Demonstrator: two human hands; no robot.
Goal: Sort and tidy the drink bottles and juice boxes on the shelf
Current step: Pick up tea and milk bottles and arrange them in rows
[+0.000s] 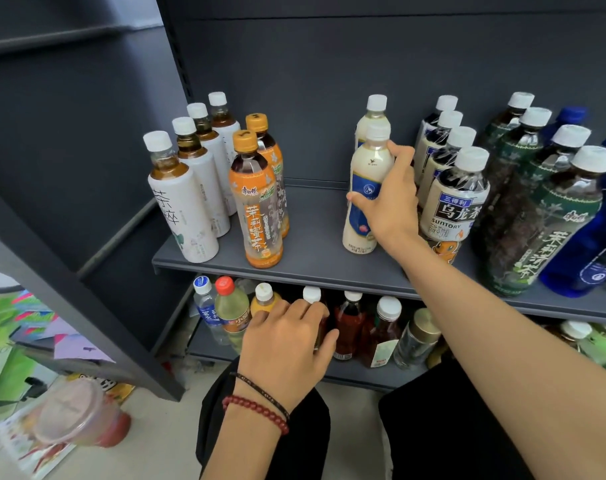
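- Nearest the camera, my left grip (287,344), with beaded bracelets (256,408) at the wrist, is wrapped round the shoulder of a dark white-capped bottle (312,295). That bottle stands in the front row of the lower shelf (204,344).
- Right grip (388,202): grasping the cream milk-tea bottle (360,174) at its blue label band, thumb across the front, fingers round the far side.
- Location: the milk-tea bottle stands upright on the upper shelf (315,230), about mid-length and close to the front edge. A matching bottle (376,114) stands directly behind it, toward the back wall.
- Neighbours: the oolong tea row (453,199) is just beside my right knuckles. The orange-capped tea bottles (256,202) stand well apart toward the left end, with bare shelf between.
- Handling, as judged: the bottle looks full, so expect moderate weight. Its thin plastic wall should yield under a hard squeeze, and the glossy label may slip.
- Hold point: take the body at the label waist, not the cap.
- Stability: tall and narrow, it is likely to tip if dragged. Lift it clear before shifting it.
- Hazard: a sideways swing could knock the oolong tea row.
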